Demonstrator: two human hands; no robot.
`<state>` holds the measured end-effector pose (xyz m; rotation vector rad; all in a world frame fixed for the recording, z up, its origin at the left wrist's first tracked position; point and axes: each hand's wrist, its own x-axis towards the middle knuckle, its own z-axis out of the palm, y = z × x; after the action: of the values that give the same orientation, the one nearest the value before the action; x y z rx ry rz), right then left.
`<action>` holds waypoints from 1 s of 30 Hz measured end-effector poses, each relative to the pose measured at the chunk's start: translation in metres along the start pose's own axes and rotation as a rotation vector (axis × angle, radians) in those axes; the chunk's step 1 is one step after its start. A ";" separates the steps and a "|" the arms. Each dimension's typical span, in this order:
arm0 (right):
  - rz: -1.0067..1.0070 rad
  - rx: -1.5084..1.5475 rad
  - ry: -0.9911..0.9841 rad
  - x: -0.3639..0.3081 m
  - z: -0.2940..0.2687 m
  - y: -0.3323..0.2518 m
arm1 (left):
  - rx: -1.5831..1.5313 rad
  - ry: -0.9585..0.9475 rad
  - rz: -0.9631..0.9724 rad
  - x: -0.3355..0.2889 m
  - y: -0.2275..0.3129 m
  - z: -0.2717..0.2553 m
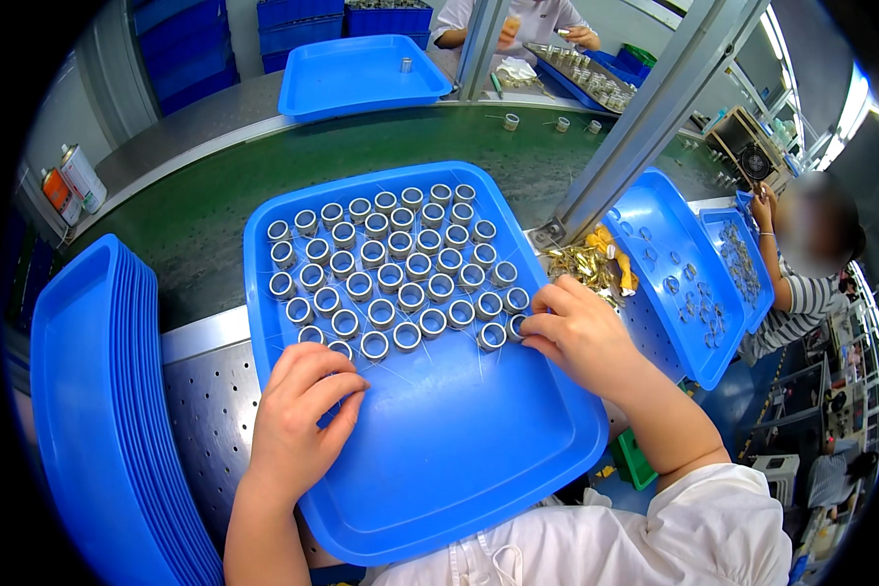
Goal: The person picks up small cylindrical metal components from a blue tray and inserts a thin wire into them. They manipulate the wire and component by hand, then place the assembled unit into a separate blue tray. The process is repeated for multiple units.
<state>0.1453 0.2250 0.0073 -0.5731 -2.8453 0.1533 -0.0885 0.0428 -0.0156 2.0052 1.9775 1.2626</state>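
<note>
A blue tray lies in front of me. Its far part holds rows of small metal-grey, ring-topped cylinders with thin wire ends sticking out. At the right end of the nearest row, my right hand has thumb and fingers closed on one such cylinder, partly covered by the fingertips. My left hand is over the tray's left side, fingers curled and thumb drawn toward them, beside the cylinder at the row's left end. Anything between its fingertips is hidden.
Stacked blue trays stand at left, with spray cans behind. A green conveyor belt runs beyond my tray, and a metal post rises at right. Further blue trays hold small rings. Co-workers sit opposite and at right.
</note>
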 end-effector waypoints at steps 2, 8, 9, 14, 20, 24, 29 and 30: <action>-0.012 0.011 0.028 0.000 -0.001 -0.001 | 0.000 -0.001 -0.003 0.000 0.000 0.000; -0.103 0.053 0.041 0.004 0.001 -0.005 | -0.001 -0.006 -0.004 -0.001 0.000 0.001; -0.123 0.057 0.042 0.006 0.003 -0.005 | 0.000 -0.009 -0.005 0.000 0.000 0.001; -0.181 0.030 0.028 0.010 0.011 -0.005 | -0.011 -0.009 -0.002 0.000 0.001 0.000; -0.212 0.087 0.014 0.019 0.005 -0.006 | -0.006 -0.004 0.001 -0.002 0.000 0.000; -0.206 0.206 0.151 0.053 0.000 0.018 | 0.016 -0.009 0.005 -0.003 -0.001 -0.001; 0.084 -0.113 0.328 0.165 0.019 0.091 | -0.003 -0.016 0.023 0.002 -0.001 0.002; 0.204 -0.200 0.303 0.191 0.026 0.113 | -0.006 -0.018 0.028 0.002 -0.001 0.002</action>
<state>0.0092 0.4021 0.0047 -0.8492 -2.5203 -0.1724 -0.0886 0.0455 -0.0162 2.0413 1.9423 1.2496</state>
